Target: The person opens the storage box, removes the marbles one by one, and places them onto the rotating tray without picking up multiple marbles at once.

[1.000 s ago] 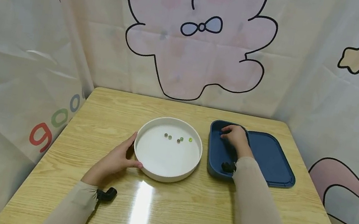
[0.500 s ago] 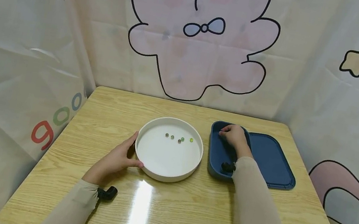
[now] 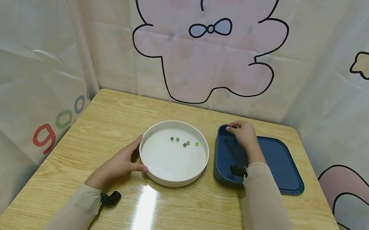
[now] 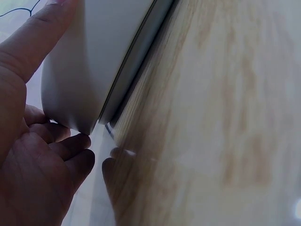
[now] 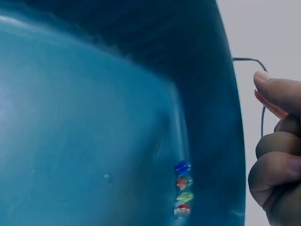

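A round white dish (image 3: 170,165) stands on the table with several small glass marbles (image 3: 184,145) near its far side. My left hand (image 3: 120,163) holds the dish by its left side, thumb on the near rim and fingers round the wall. Over the far edge of a blue box (image 3: 223,168) is my right hand (image 3: 244,134), thumb and index finger brought together at the tips and other fingers curled. I cannot tell whether a marble is between those tips. In the right wrist view, several coloured marbles (image 5: 183,195) sit in a row against the box's inner wall.
A flat blue lid (image 3: 280,167) lies on the table right of the box, close against it. The wooden table (image 3: 181,224) reaches a printed curtain (image 3: 199,68) at the back, and curtains also hang at both sides.
My right hand has risen from inside the blue box to over its far rim, its thumb and index finger closing together. The left hand stays on the dish; the head view shifted slightly.
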A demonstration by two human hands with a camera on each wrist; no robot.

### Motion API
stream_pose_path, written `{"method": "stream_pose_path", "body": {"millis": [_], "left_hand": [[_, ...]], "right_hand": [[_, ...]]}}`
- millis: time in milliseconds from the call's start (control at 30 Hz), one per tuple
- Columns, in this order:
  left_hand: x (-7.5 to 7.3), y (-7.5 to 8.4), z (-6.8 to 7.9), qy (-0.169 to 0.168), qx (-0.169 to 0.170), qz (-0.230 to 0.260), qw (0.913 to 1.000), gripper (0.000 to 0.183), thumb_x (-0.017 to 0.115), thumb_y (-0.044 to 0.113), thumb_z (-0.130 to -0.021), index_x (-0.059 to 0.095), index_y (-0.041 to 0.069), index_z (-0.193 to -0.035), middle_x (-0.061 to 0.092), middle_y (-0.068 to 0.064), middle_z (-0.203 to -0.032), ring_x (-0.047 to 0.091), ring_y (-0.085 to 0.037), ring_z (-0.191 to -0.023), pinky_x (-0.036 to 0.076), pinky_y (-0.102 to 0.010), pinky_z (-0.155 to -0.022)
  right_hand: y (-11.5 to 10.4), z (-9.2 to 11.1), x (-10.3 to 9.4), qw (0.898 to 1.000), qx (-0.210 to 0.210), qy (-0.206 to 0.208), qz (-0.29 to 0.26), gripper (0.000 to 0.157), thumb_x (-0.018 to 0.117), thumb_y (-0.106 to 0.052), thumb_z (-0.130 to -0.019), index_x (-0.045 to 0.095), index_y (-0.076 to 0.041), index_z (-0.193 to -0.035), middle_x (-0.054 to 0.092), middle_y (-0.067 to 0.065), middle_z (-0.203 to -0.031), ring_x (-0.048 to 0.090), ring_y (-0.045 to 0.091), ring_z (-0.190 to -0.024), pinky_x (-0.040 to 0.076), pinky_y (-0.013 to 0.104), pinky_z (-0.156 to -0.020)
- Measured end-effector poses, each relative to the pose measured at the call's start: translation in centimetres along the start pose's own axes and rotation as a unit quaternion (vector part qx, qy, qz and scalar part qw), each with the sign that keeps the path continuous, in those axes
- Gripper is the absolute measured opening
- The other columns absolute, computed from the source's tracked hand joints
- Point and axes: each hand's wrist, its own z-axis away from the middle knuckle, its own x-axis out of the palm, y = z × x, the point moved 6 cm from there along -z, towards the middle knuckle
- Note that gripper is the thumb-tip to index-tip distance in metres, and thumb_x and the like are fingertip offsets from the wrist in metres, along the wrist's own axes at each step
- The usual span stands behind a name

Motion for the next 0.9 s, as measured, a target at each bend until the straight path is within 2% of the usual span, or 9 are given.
{"method": "stream_pose_path", "body": {"millis": [133, 233, 333, 400, 600, 733, 900], "left_hand": [[0.0, 0.0, -0.1, -0.001, 0.001, -0.001, 1.0, 0.131, 0.09, 0.047, -0.073, 0.003, 0.018, -0.167, 0.007, 0.001, -0.172, 0.007, -0.022, -0.158, 0.012, -0.054, -0.127], [0.0, -0.1, -0.1, -0.002, -0.004, -0.005, 1.0, 0.131, 0.09, 0.048, -0.073, 0.002, 0.02, -0.167, 0.006, 0.001, -0.172, 0.007, -0.021, -0.158, 0.013, -0.053, -0.127], [0.0, 0.0, -0.2, -0.004, -0.005, -0.006, 1.0, 0.132, 0.089, 0.049, -0.073, 0.001, 0.021, -0.166, 0.005, 0.0, -0.172, 0.007, -0.021, -0.158, 0.013, -0.052, -0.127], [0.0, 0.0, -0.1, -0.004, -0.003, -0.006, 1.0, 0.132, 0.089, 0.049, -0.073, 0.001, 0.018, -0.167, 0.005, 0.0, -0.172, 0.007, -0.02, -0.158, 0.013, -0.051, -0.127], [0.0, 0.1, 0.0, -0.002, -0.006, -0.008, 0.9999, 0.132, 0.089, 0.049, -0.074, 0.002, 0.016, -0.167, 0.006, 0.0, -0.172, 0.007, -0.021, -0.158, 0.013, -0.052, -0.127], [0.0, 0.2, 0.0, -0.002, -0.006, -0.006, 1.0, 0.131, 0.09, 0.047, -0.074, 0.002, 0.019, -0.167, 0.007, 0.001, -0.172, 0.008, -0.021, -0.158, 0.013, -0.052, -0.127], [-0.1, 0.2, 0.0, -0.002, -0.008, -0.008, 0.9999, 0.133, 0.09, 0.049, -0.072, 0.002, 0.016, -0.167, 0.007, -0.001, -0.172, 0.008, -0.021, -0.158, 0.013, -0.051, -0.127]], "right_hand": [[-0.8, 0.4, -0.5, 1.0, -0.001, 0.01, 0.004, 0.032, 0.071, -0.035, -0.098, 0.075, -0.011, -0.118, 0.068, 0.014, -0.114, 0.057, 0.029, -0.091, 0.049, 0.042, -0.073], [-1.4, 0.7, -0.6, 1.0, -0.01, 0.012, -0.002, 0.03, 0.071, -0.036, -0.098, 0.075, -0.013, -0.117, 0.066, 0.01, -0.095, 0.055, 0.027, -0.079, 0.046, 0.038, -0.065], [-2.3, 1.0, -0.8, 0.999, -0.024, 0.013, -0.017, 0.03, 0.072, -0.039, -0.097, 0.076, -0.015, -0.115, 0.054, 0.004, -0.071, 0.05, 0.023, -0.063, 0.043, 0.036, -0.056], [-3.0, 1.0, -0.9, 0.999, -0.038, 0.014, -0.022, 0.031, 0.072, -0.04, -0.097, 0.076, -0.015, -0.114, 0.045, 0.0, -0.061, 0.045, 0.021, -0.055, 0.04, 0.034, -0.051], [-5.4, 1.4, -0.3, 0.996, -0.072, 0.017, -0.042, 0.027, 0.076, -0.035, -0.095, 0.077, -0.014, -0.111, 0.041, -0.001, -0.058, 0.039, 0.018, -0.049, 0.034, 0.031, -0.046], [-6.5, 1.5, 0.6, 0.995, -0.076, 0.006, -0.056, 0.026, 0.076, -0.035, -0.095, 0.077, -0.016, -0.111, 0.042, 0.0, -0.059, 0.038, 0.018, -0.05, 0.034, 0.03, -0.045], [-8.0, 1.5, 1.8, 0.993, -0.086, -0.017, -0.075, 0.023, 0.077, -0.031, -0.095, 0.076, -0.016, -0.112, 0.041, 0.001, -0.061, 0.036, 0.017, -0.05, 0.032, 0.029, -0.044]]}}
